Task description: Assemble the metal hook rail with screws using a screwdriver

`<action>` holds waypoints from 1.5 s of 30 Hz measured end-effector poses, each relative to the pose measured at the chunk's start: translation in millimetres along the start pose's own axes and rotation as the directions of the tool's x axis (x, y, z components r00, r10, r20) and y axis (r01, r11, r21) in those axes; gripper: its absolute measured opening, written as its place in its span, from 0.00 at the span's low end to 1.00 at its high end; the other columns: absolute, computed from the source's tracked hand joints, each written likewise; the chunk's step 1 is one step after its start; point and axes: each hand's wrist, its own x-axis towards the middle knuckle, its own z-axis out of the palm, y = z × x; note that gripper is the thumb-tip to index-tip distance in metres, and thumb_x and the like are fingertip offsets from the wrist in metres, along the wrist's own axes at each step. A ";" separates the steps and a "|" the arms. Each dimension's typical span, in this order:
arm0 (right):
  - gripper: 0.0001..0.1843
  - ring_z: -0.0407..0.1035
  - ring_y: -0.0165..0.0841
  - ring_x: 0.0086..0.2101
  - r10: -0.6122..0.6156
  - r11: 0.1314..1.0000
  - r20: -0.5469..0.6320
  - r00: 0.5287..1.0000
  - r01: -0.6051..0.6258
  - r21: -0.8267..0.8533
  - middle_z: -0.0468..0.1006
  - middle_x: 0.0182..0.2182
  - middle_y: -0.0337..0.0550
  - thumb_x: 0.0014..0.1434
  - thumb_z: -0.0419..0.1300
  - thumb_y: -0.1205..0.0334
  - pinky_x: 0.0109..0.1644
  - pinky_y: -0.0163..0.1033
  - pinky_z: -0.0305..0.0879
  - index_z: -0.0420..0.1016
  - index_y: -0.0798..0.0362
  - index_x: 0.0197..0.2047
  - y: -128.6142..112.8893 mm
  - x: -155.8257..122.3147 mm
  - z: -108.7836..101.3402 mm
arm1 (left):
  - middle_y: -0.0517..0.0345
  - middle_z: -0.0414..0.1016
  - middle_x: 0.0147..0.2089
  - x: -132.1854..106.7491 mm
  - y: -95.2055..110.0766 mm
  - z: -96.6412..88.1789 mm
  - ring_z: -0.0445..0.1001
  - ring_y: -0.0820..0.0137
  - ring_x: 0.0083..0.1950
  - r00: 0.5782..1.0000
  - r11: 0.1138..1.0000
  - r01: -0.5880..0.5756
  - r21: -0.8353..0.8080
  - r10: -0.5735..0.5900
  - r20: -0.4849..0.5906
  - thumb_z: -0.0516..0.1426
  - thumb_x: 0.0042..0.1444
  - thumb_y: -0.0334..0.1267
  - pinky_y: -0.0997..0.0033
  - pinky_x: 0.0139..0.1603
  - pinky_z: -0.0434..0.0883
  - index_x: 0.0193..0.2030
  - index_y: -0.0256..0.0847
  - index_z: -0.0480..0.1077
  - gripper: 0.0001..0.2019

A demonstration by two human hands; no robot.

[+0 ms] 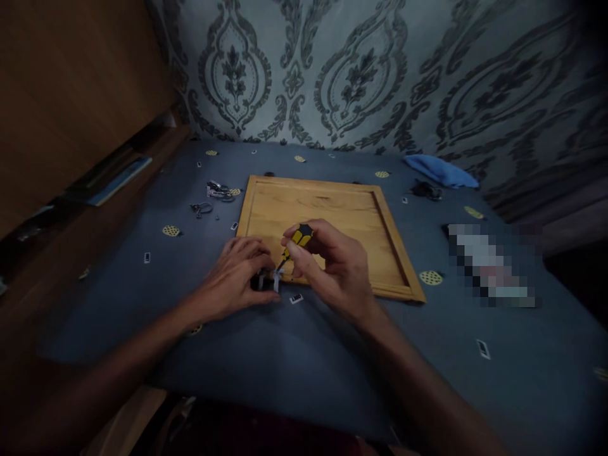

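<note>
A yellow-and-black screwdriver point(301, 237) is gripped by its handle in my right hand point(338, 269), tip pointing down and to the left. Its tip meets a small metal hinge point(277, 280) at the near left corner of a framed wooden panel point(313, 206). My left hand point(237, 275) curls around that hinge, thumb on the near side and fingers on the far side, holding it at the panel's edge. Part of the hinge is hidden by the left fingers. The panel lies flat on the dark blue patterned tablecloth point(228, 361).
Left of the panel lie metal hinge-like pieces point(219, 190) and another such piece point(202, 208). A blue cloth point(439, 171) and a small dark object point(426, 190) are at the back right. A pixelated item point(494, 266) rests on the right. A wooden cabinet point(76, 76) borders the left.
</note>
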 end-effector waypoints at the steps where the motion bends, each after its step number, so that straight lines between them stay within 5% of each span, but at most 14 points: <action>1: 0.09 0.70 0.28 0.25 -0.001 1.000 -0.020 1.000 0.001 0.006 0.76 0.31 0.37 0.66 0.67 0.57 0.29 0.34 0.68 0.74 0.52 0.41 0.3 -0.8 2.1 | 0.48 0.76 0.60 0.1 0.4 -0.3 0.68 0.49 0.66 1.000 1.000 0.002 -0.002 -0.002 0.000 0.70 0.55 0.57 0.42 0.70 0.63 0.52 0.44 0.77 0.25; 7: 0.12 0.69 0.28 0.24 0.059 0.995 -0.096 0.994 -0.065 -0.070 0.73 0.25 0.35 0.65 0.68 0.56 0.26 0.33 0.65 0.73 0.51 0.34 0.0 -2.8 5.5 | 0.49 0.77 0.59 0.4 2.4 -1.6 0.68 0.49 0.66 1.000 1.000 0.013 -0.009 -0.013 0.003 0.70 0.55 0.54 0.44 0.69 0.63 0.52 0.45 0.78 0.23; 15: 0.09 0.72 0.28 0.27 -0.020 0.998 0.041 0.999 0.022 -0.051 0.78 0.29 0.37 0.69 0.63 0.58 0.30 0.32 0.70 0.78 0.52 0.38 -3.2 0.8 -2.6 | 0.47 0.76 0.61 -0.1 1.5 -0.9 0.68 0.48 0.67 1.000 1.000 0.016 -0.011 -0.016 0.006 0.71 0.54 0.55 0.44 0.69 0.63 0.54 0.44 0.78 0.25; 45: 0.17 0.66 0.27 0.23 0.102 0.993 -0.118 0.988 -0.108 -0.047 0.71 0.24 0.34 0.66 0.66 0.50 0.25 0.33 0.62 0.70 0.51 0.31 -0.5 0.5 7.8 | 0.48 0.76 0.60 0.7 3.2 -1.9 0.69 0.49 0.66 1.000 1.000 0.020 -0.003 -0.020 -0.002 0.71 0.54 0.53 0.44 0.68 0.64 0.49 0.44 0.77 0.22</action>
